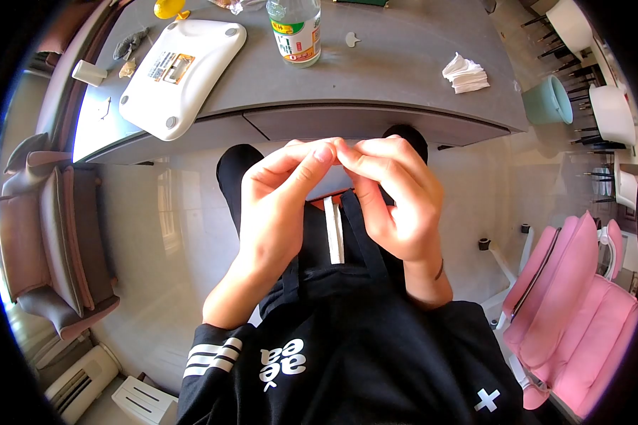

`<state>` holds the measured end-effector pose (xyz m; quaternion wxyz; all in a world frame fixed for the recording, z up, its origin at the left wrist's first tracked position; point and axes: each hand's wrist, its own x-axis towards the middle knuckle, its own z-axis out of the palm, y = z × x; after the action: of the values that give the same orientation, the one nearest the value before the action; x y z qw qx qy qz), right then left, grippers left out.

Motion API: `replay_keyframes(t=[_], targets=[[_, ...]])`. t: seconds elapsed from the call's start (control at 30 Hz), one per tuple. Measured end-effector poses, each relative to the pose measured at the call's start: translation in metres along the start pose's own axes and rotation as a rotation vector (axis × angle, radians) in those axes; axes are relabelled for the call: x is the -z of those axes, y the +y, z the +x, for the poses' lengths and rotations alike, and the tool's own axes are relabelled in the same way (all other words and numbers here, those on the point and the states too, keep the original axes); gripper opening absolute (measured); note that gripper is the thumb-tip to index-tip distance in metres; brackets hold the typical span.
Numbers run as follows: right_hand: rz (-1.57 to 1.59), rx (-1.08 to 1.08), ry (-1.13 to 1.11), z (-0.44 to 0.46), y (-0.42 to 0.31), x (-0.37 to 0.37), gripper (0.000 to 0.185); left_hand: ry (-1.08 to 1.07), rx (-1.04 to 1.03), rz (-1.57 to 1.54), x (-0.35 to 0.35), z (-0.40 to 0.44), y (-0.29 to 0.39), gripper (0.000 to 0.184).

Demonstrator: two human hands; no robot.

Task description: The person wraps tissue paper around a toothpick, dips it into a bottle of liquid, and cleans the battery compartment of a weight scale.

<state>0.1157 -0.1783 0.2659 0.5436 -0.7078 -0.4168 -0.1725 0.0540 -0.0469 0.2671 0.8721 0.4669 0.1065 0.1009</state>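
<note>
Head view: left hand (275,191) touches right hand (401,191); bottle (295,39) on table (397,67).

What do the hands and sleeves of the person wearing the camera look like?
The left hand and right hand are bare, with no gloves or rings visible. Both sleeves are black; the left sleeve has white stripes near its cuff. A small dark mark near the right wrist is too unclear to identify.

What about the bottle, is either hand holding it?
No, the bottle stands on the table, while the left hand and right hand come together away from it.
</note>
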Motion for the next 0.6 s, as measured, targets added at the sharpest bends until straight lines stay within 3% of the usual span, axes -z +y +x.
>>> replay_keyframes(t=[0.2, 0.47, 0.6], targets=[[-0.090, 0.020, 0.048, -0.005, 0.004, -0.003, 0.038, 0.044, -0.084, 0.060, -0.007, 0.001, -0.007, 0.014], [-0.044, -0.078, 0.212, -0.001, -0.002, -0.010, 0.026, 0.019, -0.284, 0.151, -0.010, 0.006, -0.022, 0.012], [-0.068, -0.006, 0.214, 0.001, 0.007, -0.007, 0.025, -0.052, -0.116, -0.050, -0.005, 0.005, -0.019, 0.011]])
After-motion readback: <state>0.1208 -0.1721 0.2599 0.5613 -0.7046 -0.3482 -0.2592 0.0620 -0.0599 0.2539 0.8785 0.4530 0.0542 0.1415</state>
